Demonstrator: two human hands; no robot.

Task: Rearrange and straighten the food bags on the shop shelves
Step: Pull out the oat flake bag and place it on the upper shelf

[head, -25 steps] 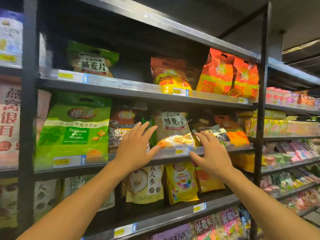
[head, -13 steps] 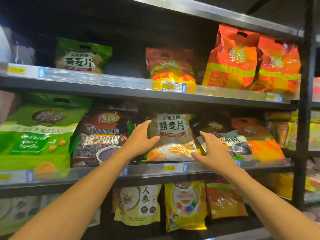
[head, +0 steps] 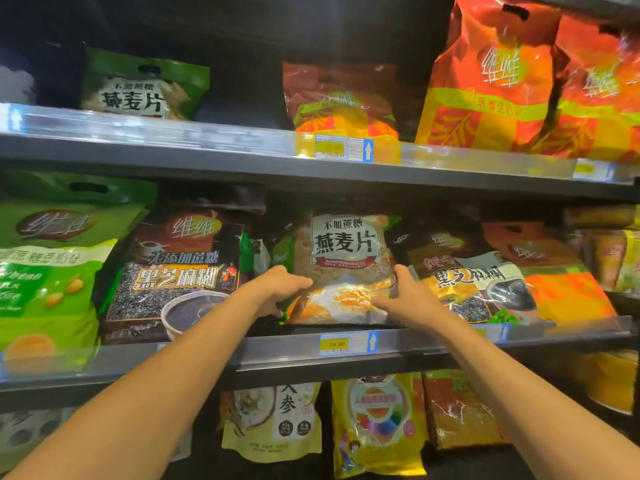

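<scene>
Oat-flake bag (head: 346,251) is sitting on the middle shelf (head: 277,353) — left hand (head: 277,289) and right hand (head: 407,294) are gripping its lower sides, fingers curled.

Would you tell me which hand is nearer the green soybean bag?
Left. The left hand holds the left edge of the oat bag, beyond the black sesame bag from the green soybean bag; the right hand holds the farther right edge.

Left hand (head: 277,289), flat and spread before shelf front a second ago, now reached in, fingers curled round lower left edge of clear plastic oat-flake bag with white label (head: 346,244). Right hand (head: 405,296) likewise moved in, now gripping lower right edge.
</scene>
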